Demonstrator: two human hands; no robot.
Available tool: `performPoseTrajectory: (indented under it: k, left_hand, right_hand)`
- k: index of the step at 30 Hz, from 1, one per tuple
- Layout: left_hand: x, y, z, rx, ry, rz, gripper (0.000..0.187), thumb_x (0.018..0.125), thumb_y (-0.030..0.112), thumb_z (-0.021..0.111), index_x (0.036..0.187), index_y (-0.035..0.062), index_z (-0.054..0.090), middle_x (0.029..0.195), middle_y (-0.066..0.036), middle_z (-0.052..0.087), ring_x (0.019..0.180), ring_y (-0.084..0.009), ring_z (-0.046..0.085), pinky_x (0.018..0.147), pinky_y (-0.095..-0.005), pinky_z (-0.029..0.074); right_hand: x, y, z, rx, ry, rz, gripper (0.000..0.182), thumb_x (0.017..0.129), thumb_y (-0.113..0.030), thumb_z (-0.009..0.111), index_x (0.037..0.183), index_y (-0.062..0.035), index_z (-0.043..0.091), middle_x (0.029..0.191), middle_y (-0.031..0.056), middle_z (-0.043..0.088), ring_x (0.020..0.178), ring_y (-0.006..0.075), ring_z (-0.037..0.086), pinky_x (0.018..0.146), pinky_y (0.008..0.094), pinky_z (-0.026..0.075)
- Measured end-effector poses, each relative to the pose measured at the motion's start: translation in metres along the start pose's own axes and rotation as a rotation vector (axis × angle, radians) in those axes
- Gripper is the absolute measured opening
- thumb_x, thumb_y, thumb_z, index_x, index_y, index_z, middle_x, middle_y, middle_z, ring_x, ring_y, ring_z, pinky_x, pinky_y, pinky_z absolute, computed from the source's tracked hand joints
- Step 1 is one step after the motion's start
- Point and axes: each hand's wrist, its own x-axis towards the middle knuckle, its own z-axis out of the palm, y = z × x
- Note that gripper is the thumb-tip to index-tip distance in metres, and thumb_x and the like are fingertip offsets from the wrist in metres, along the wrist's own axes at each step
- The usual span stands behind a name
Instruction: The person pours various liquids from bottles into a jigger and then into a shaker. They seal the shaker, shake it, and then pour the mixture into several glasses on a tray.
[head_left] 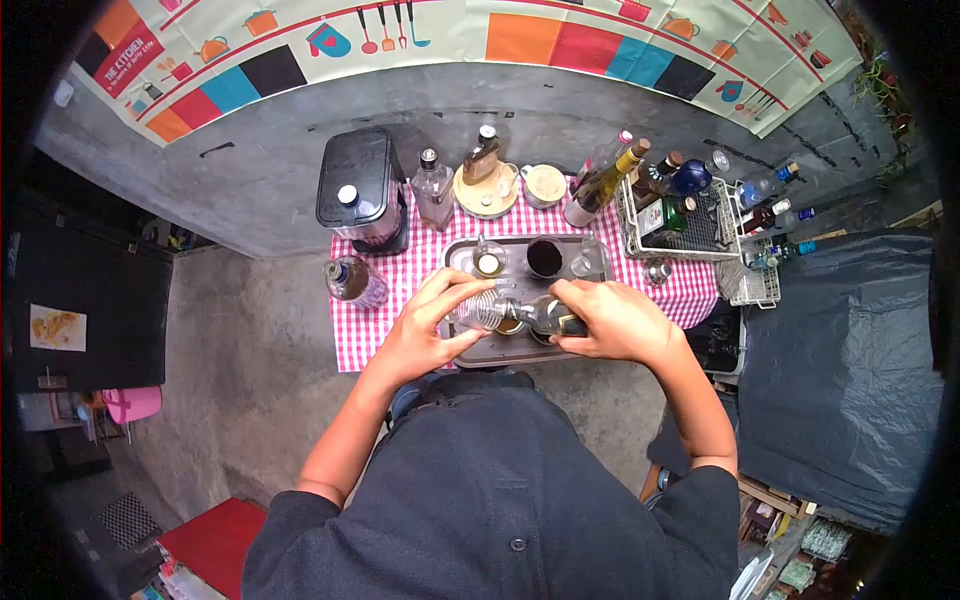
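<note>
My left hand [432, 322] grips a clear ribbed glass [478, 310], fingers curled around its side. In my right hand [618, 318] is a small bottle [552, 316] with a dark label, tipped sideways so that its neck meets the glass's mouth. Whether liquid is flowing cannot be made out. Both hands are above a brown tray [457, 345]. Behind them on the tray stand a cup with pale contents [488, 263], a glass of dark liquid [545, 258] and a clear glass [590, 262]. Another cup below the bottle is mostly hidden.
A black-lidded dispenser [358, 185] and a squat bottle [355, 282] stand left on the checked tablecloth [352, 340]. At the back are a clear bottle [433, 190], a wooden board [488, 205] and a mug [544, 186]. A wire basket [690, 245] with bottles is right.
</note>
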Motion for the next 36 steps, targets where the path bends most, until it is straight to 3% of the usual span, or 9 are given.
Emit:
performPoseTrajectory:
  k: [26,36]
  left_hand:
    - [0.002,-0.005,0.024,-0.080,0.012,-0.044,0.053,0.070,0.009,0.080,0.118,0.0055,0.059,0.113,-0.010,0.060,0.107,-0.0244,0.059,0.091,-0.0353,0.047]
    - [0.000,-0.014,0.031,-0.179,0.016,-0.060,0.055,0.070,0.003,0.080,0.119,0.0059,0.055,0.117,-0.009,0.054,0.112,-0.0217,0.056,0.090,-0.0337,0.049]
  right_hand:
    - [-0.015,-0.002,-0.020,-0.125,-0.032,0.031,0.045,0.075,-0.028,0.076,0.100,-0.0006,0.050,0.088,0.0194,0.065,0.080,0.0393,0.066,0.070,0.0470,0.054]
    - [-0.016,-0.008,-0.027,-0.155,-0.042,0.046,0.045,0.074,-0.028,0.076,0.099,-0.0010,0.050,0.087,0.0192,0.065,0.080,0.0387,0.066,0.070,0.0468,0.054]
